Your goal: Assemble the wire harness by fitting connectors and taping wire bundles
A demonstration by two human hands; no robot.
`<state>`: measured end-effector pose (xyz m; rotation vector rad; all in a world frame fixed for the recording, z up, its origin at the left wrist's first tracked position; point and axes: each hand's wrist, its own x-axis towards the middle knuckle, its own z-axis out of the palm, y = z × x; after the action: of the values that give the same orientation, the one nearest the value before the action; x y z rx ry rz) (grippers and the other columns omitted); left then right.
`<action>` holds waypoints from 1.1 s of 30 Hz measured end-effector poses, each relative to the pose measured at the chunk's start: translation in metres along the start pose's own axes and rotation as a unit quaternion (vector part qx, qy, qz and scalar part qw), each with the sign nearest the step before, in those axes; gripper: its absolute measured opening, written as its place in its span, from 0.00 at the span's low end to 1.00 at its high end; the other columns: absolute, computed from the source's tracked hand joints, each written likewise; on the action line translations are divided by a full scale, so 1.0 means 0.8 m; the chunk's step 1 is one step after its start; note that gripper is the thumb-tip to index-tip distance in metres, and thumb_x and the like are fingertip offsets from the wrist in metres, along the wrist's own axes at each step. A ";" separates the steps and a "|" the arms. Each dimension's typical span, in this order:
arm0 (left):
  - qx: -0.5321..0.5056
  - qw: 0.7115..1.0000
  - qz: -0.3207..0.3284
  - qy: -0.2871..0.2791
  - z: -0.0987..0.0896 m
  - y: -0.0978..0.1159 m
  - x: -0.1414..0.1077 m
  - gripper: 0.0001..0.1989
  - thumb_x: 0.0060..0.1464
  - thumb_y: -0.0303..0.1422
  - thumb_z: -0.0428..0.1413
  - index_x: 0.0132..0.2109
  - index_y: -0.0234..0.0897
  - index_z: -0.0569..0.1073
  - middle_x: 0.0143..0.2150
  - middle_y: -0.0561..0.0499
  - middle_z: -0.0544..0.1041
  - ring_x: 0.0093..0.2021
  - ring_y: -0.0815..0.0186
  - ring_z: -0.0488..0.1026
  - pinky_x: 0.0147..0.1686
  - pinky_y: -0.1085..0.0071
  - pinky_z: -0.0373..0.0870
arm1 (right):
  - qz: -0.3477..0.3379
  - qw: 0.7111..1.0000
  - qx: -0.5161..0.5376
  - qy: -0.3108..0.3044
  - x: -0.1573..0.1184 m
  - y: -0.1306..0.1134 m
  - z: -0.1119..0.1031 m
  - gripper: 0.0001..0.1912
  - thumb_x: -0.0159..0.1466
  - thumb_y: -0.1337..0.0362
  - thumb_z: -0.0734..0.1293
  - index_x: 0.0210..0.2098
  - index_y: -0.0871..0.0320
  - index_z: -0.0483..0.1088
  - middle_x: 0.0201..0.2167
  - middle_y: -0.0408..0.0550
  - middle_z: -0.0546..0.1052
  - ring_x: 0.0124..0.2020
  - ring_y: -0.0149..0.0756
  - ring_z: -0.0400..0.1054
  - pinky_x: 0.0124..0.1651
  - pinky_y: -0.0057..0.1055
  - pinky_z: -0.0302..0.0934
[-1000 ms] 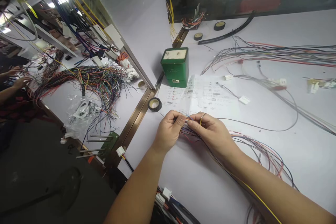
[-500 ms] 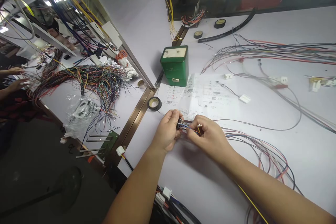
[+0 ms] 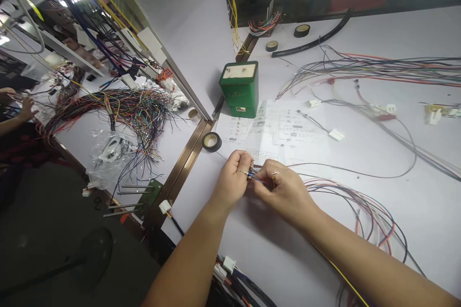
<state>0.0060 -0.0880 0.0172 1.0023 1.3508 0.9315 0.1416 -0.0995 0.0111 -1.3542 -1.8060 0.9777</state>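
Note:
Close together over the white table, my two hands work on a bundle of thin wires point(image 3: 256, 173). My left hand point(image 3: 234, 177) is closed on the bundle's end, where metal wire tips show beside the thumb. What else sits inside that grip is hidden. Fingers of my right hand point(image 3: 283, 187) pinch the same wires a little to the right, and a yellow wire with a metal terminal point(image 3: 275, 174) sticks up between them. Loose coloured wires point(image 3: 355, 189) trail away in loops past my right wrist. A printed wiring sheet point(image 3: 270, 136) lies just beyond my hands.
A green box point(image 3: 239, 91) stands on the sheet, with a black tape roll point(image 3: 212, 142) near it. Long wires point(image 3: 378, 69) and a black tube point(image 3: 311, 45) lie farther back. Left of the partition, a wire heap point(image 3: 122, 105) and a co-worker's hand point(image 3: 26, 109) appear.
My left hand has turned slightly, and the wire tips now point out beside its thumb. The right hand stays close by on the wires. The co-worker's hand has lifted and opened.

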 end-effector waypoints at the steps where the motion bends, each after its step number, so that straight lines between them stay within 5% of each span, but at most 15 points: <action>1: 0.002 1.000 -0.001 0.001 0.000 0.000 0.000 0.16 0.59 0.47 0.49 0.35 0.38 0.65 0.31 0.55 0.64 0.26 0.74 0.60 0.23 0.80 0.60 | -0.005 1.000 0.003 0.000 0.000 0.000 0.000 0.05 0.55 0.69 0.62 0.23 0.56 0.64 0.23 0.41 0.67 0.26 0.31 0.61 0.29 0.27 0.54; 13: 0.100 0.995 0.020 -0.015 -0.003 -0.003 0.000 0.17 0.62 0.47 0.43 0.35 0.39 0.64 0.33 0.53 0.66 0.29 0.71 0.62 0.30 0.75 0.62 | 0.018 0.995 -0.073 -0.066 -0.001 0.003 0.001 0.08 0.60 0.65 0.61 0.25 0.56 0.65 0.24 0.42 0.69 0.26 0.32 0.62 0.29 0.29 0.53; 20: 0.108 0.993 0.022 -0.032 -0.005 0.003 -0.001 0.17 0.61 0.48 0.44 0.36 0.40 0.64 0.32 0.53 0.66 0.30 0.70 0.62 0.30 0.76 0.62 | 0.034 0.992 0.025 -0.120 0.006 0.003 -0.007 0.11 0.60 0.67 0.63 0.21 0.55 0.68 0.23 0.40 0.70 0.26 0.31 0.64 0.30 0.28 0.56; 27: -0.015 1.000 -0.023 -0.014 -0.008 0.002 0.001 0.21 0.58 0.53 0.44 0.36 0.40 0.64 0.31 0.54 0.63 0.26 0.72 0.61 0.22 0.78 0.59 | 0.045 0.992 0.103 -0.052 0.005 0.011 -0.008 0.13 0.65 0.59 0.62 0.27 0.55 0.73 0.27 0.43 0.71 0.30 0.32 0.67 0.35 0.30 0.60; 33: 0.058 0.998 0.026 -0.020 -0.011 0.000 -0.001 0.20 0.56 0.53 0.48 0.36 0.40 0.66 0.27 0.55 0.61 0.26 0.72 0.59 0.24 0.78 0.59 | 0.039 0.998 0.027 -0.027 0.006 0.018 -0.013 0.10 0.63 0.60 0.64 0.29 0.53 0.74 0.27 0.43 0.72 0.31 0.34 0.67 0.34 0.31 0.60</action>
<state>-0.0027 -0.0888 0.0180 1.1444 1.3640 0.8756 0.1560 -0.0902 0.0044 -1.3864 -1.7647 1.1074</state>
